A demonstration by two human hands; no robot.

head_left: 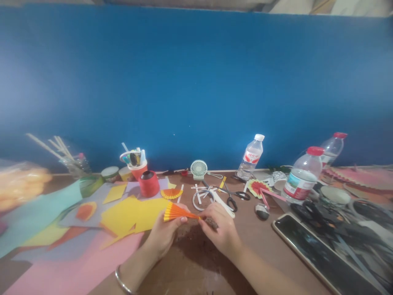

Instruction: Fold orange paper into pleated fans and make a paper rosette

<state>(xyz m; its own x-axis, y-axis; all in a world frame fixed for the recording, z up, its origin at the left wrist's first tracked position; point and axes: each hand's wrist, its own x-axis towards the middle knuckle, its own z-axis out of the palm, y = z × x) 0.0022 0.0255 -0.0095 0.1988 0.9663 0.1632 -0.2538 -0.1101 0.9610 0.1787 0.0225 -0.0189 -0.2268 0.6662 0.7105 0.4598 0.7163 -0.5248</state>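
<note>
An orange and yellow pleated paper fan (176, 211) is held between my two hands above the brown table. My left hand (167, 231) is closed round its wide, spread end, thumb on top. At the narrow end, my right hand (219, 225) pinches the gathered tip between thumb and fingers. A second orange pleated fan (172, 193) lies flat just behind my left hand. Behind my right hand are black-handled scissors (231, 201), a roll of tape (202, 199) and white paper strips (198, 192).
Yellow paper (123, 215) and other coloured sheets cover the left side. A red thread spool (149, 184), a cup of tools (137, 168) and a small fan (199, 169) stand behind. Water bottles (302, 180) and a phone (319, 252) are on the right.
</note>
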